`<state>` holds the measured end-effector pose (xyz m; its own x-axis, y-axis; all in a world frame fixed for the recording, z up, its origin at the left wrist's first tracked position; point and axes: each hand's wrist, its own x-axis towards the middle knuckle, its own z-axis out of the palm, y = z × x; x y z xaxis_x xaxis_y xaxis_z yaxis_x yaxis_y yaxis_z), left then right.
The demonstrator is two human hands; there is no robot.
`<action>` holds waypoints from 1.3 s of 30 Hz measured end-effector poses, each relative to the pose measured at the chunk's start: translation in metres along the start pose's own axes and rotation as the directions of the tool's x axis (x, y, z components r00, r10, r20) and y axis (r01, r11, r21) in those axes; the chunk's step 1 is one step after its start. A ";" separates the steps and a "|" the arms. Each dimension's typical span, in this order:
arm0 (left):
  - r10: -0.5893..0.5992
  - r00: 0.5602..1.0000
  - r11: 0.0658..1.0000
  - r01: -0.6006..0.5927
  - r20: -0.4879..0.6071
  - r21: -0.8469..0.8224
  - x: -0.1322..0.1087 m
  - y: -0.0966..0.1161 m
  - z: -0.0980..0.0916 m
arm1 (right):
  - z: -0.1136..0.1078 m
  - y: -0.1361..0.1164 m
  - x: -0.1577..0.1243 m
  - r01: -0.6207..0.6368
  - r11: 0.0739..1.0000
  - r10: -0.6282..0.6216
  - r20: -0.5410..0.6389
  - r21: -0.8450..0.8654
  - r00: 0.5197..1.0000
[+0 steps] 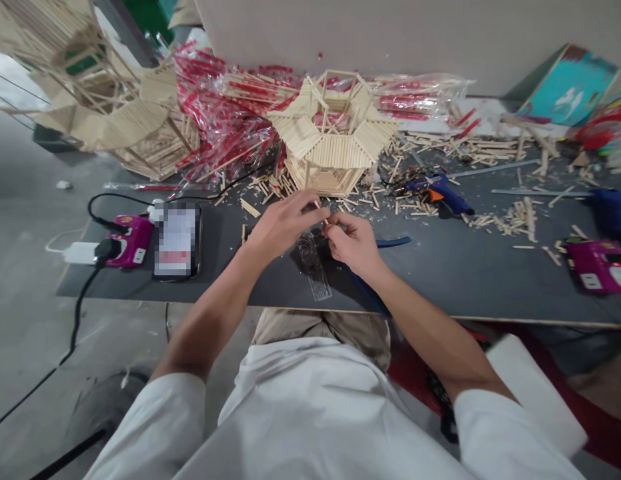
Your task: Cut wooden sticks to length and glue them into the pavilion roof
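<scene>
In the head view, my left hand (284, 224) reaches to the middle of the table, thumb and fingers closed on a thin wooden stick (318, 205). My right hand (354, 243) meets it from the right, its fingertips pinched at the stick's near end. A clear plastic ruler (314, 270) lies on the table beneath my hands. Dark blue curved pieces, one a strip (396, 242), show beside and below my right hand; whether they belong to one tool I cannot tell. Just beyond my fingers stands a small pavilion-like model of wooden sticks (335, 152).
A blue glue gun (447, 193) lies among scattered stick offcuts (510, 217). To the left are a phone (177, 240) and a purple power strip (133, 240) with cords. A larger stick model (125, 133) and red-and-clear plastic packets (215, 107) stand behind. Another purple strip (597, 267) sits right.
</scene>
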<state>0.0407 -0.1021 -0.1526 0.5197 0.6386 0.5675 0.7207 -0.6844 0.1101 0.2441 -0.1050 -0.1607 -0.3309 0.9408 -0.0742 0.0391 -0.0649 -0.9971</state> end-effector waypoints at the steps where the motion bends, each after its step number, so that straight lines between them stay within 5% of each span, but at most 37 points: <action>1: 0.007 1.000 1.000 -0.007 -0.011 0.009 0.000 0.000 0.000 | 0.000 0.000 0.000 0.020 0.999 -0.021 -0.009 -0.030 1.000; 26: -0.106 0.993 0.992 0.103 -0.044 -0.067 0.001 0.004 0.001 | 0.002 -0.002 -0.005 0.037 0.981 -0.043 0.028 0.189 0.999; 39: -0.056 0.995 0.998 0.054 -0.077 -0.027 0.001 0.005 -0.002 | 0.005 -0.012 -0.006 -0.048 0.974 0.038 0.050 0.220 0.998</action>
<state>0.0441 -0.1056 -0.1493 0.4420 0.6466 0.6218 0.7351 -0.6583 0.1620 0.2408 -0.1118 -0.1480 -0.3758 0.9199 -0.1125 -0.1532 -0.1814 -0.9714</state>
